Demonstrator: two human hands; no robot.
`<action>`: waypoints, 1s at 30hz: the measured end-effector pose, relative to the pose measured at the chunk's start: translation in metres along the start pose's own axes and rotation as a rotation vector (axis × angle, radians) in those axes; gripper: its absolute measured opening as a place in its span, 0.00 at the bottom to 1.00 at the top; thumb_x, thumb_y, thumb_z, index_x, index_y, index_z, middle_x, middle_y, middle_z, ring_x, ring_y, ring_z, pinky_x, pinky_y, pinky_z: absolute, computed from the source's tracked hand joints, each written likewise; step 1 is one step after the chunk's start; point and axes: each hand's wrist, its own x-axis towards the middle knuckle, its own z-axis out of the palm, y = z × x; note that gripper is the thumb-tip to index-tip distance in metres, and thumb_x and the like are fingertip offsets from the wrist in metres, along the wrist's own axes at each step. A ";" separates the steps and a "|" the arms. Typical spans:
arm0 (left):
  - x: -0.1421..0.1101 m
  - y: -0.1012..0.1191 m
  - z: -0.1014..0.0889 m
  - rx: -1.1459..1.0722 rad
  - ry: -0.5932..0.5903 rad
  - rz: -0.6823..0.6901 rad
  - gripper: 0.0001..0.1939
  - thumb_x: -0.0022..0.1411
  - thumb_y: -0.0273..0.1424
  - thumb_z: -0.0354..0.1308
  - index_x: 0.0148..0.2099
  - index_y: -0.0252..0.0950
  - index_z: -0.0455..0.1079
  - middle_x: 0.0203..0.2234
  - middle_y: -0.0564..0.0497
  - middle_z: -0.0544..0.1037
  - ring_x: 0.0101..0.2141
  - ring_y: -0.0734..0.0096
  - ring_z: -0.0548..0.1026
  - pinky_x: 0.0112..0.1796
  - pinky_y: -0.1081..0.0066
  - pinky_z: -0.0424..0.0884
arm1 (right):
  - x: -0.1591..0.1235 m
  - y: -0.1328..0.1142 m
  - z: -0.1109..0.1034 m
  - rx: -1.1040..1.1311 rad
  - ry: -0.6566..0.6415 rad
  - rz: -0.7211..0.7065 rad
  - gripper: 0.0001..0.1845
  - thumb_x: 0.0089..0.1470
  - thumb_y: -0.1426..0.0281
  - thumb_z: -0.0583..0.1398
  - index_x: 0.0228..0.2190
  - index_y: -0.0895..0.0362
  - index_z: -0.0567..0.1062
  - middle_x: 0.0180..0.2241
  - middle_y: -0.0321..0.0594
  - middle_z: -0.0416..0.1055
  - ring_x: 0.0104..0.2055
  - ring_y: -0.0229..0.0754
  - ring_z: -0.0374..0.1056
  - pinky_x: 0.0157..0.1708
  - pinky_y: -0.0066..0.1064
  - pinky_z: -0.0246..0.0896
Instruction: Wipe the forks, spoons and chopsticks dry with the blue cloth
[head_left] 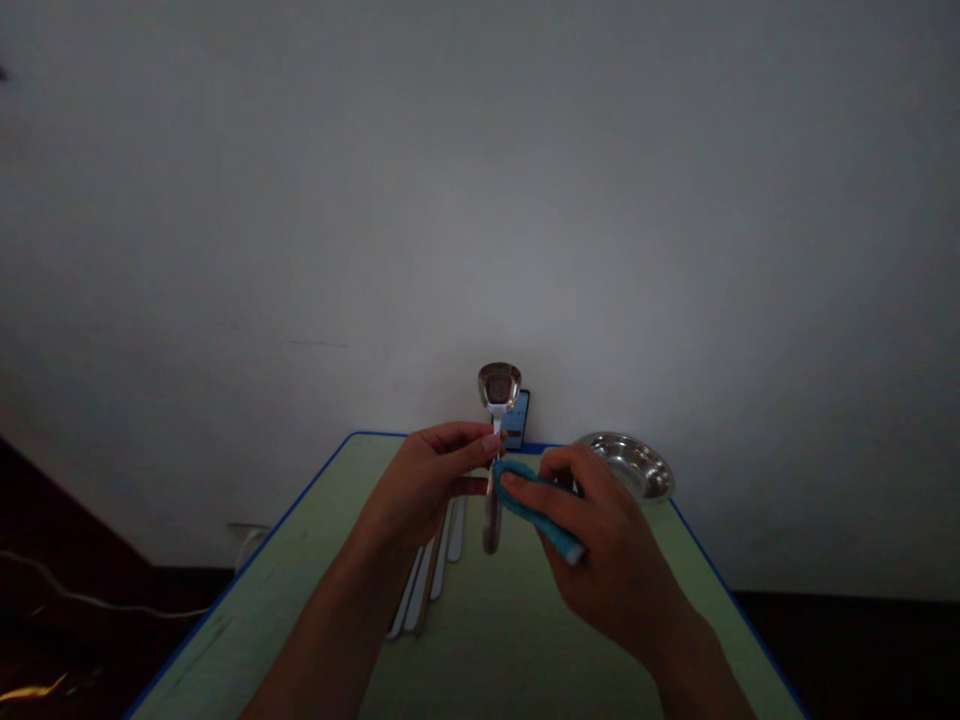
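My left hand pinches the neck of a shiny metal spoon, holding it upright with the bowl up and the handle hanging down. My right hand is closed on a blue cloth and presses it against the spoon's handle just below my left fingertips. Both hands hover above the far half of a pale green table with a blue edge.
Several pieces of cutlery lie on the table under my left hand. A steel bowl sits at the table's far right corner. A phone leans against the white wall behind the spoon. Cables lie on the dark floor at left.
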 end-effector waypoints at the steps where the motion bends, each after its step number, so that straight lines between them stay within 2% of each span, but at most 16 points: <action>1: 0.000 0.000 0.000 0.009 0.005 0.002 0.07 0.45 0.30 0.68 0.30 0.34 0.76 0.26 0.52 0.78 0.25 0.77 0.73 0.24 0.79 0.69 | 0.000 0.000 -0.001 -0.005 -0.005 -0.002 0.27 0.46 0.82 0.54 0.48 0.52 0.69 0.38 0.41 0.58 0.40 0.42 0.57 0.38 0.36 0.57; 14: 0.001 0.001 0.001 0.071 0.061 0.024 0.07 0.45 0.30 0.67 0.30 0.36 0.77 0.27 0.51 0.79 0.25 0.76 0.73 0.25 0.78 0.68 | -0.001 -0.001 -0.003 -0.041 -0.071 -0.009 0.27 0.46 0.82 0.54 0.47 0.52 0.69 0.38 0.41 0.59 0.40 0.43 0.56 0.37 0.38 0.57; 21: 0.005 -0.002 -0.004 0.052 0.033 0.047 0.07 0.47 0.32 0.67 0.31 0.35 0.76 0.30 0.50 0.80 0.28 0.73 0.74 0.27 0.75 0.70 | -0.002 0.001 -0.004 -0.017 -0.132 -0.021 0.28 0.45 0.83 0.54 0.47 0.51 0.69 0.39 0.41 0.59 0.40 0.42 0.56 0.37 0.37 0.58; 30: 0.009 -0.004 -0.006 0.060 0.064 0.058 0.09 0.45 0.32 0.67 0.31 0.35 0.76 0.30 0.49 0.79 0.29 0.72 0.74 0.27 0.76 0.70 | -0.004 0.002 -0.006 -0.031 -0.201 -0.032 0.27 0.45 0.82 0.54 0.46 0.49 0.69 0.38 0.40 0.60 0.39 0.42 0.57 0.36 0.37 0.58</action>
